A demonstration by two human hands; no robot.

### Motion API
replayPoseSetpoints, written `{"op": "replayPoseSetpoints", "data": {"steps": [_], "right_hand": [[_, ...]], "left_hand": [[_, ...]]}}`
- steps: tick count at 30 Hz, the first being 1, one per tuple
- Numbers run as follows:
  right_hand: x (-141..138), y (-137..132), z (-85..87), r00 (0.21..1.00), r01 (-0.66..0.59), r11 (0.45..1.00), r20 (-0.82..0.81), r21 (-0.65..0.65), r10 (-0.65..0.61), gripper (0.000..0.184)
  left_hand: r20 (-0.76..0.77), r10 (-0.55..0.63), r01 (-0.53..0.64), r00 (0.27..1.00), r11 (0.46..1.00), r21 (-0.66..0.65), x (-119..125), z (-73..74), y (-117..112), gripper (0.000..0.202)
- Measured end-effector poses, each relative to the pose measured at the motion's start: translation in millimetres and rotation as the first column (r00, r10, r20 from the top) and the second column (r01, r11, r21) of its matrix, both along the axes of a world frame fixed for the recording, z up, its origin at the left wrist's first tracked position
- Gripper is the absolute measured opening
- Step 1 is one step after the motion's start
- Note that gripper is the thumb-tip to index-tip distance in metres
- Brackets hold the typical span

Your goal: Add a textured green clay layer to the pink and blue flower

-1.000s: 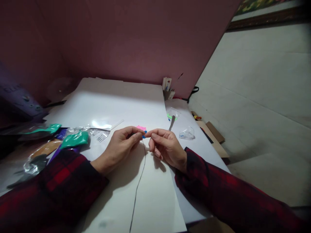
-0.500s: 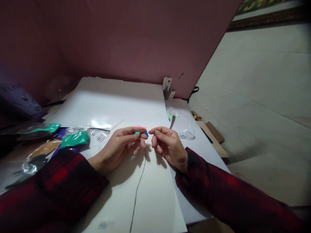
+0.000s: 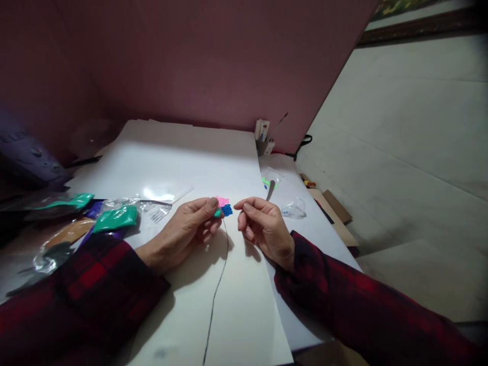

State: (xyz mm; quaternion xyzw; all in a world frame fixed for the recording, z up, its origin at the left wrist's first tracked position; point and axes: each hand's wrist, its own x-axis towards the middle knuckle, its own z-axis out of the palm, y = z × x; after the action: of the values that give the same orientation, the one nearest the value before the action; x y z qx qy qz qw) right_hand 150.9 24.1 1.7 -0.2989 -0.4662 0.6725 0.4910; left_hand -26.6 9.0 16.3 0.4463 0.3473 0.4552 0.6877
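My left hand (image 3: 186, 226) pinches a small teal and blue piece (image 3: 224, 210) between thumb and fingers, just above the white sheet (image 3: 179, 162). A pink bit (image 3: 222, 201) lies right behind it. A thin dark wire (image 3: 216, 290) runs from under that piece down toward the near edge. My right hand (image 3: 263, 226) hovers a few centimetres to the right, its fingers curled in a pinch; I cannot make out anything in them. Both sleeves are red and black plaid.
Several plastic packets of teal, purple and tan material (image 3: 114, 218) lie at the left, with a clear plastic fork (image 3: 168, 206) beside them. A grey tool (image 3: 270, 190), green bits (image 3: 267, 182) and a clear wrapper (image 3: 293, 208) sit right of my hands. A small holder (image 3: 263, 140) stands by the maroon wall.
My hands were pinched together on the small piece; they have drawn apart. The left hand keeps the teal and blue piece, now more exposed, and the right has pulled slightly right.
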Motion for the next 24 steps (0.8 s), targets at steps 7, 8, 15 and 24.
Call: {"op": "replayPoseSetpoints", "data": {"steps": [7, 8, 15, 24], "right_hand": [[0.7, 0.8, -2.1, 1.0, -0.018, 1.0, 0.001, 0.021, 0.018, 0.014], [0.8, 0.8, -2.5, 1.0, -0.024, 0.999, 0.005, 0.027, 0.024, 0.014], [0.5, -0.8, -5.3, 0.995, -0.089, 0.994, 0.042, 0.06, 0.087, 0.015], [0.5, -2.8, -5.5, 0.989, -0.093, 0.991, 0.126, 0.092, 0.081, 0.019]], "left_hand": [[0.079, 0.014, -0.011, 0.997, 0.999, -0.037, -0.8, 0.4, 0.4, 0.021], [0.079, 0.009, -0.006, 0.997, 0.999, -0.037, -0.5, 0.6, 0.5, 0.02], [-0.043, 0.054, -0.052, 0.998, 0.997, 0.057, 1.6, -3.3, -0.4, 0.016], [-0.409, 0.254, -0.083, 0.876, 0.917, 0.391, 5.4, 2.2, -5.3, 0.013]]}}
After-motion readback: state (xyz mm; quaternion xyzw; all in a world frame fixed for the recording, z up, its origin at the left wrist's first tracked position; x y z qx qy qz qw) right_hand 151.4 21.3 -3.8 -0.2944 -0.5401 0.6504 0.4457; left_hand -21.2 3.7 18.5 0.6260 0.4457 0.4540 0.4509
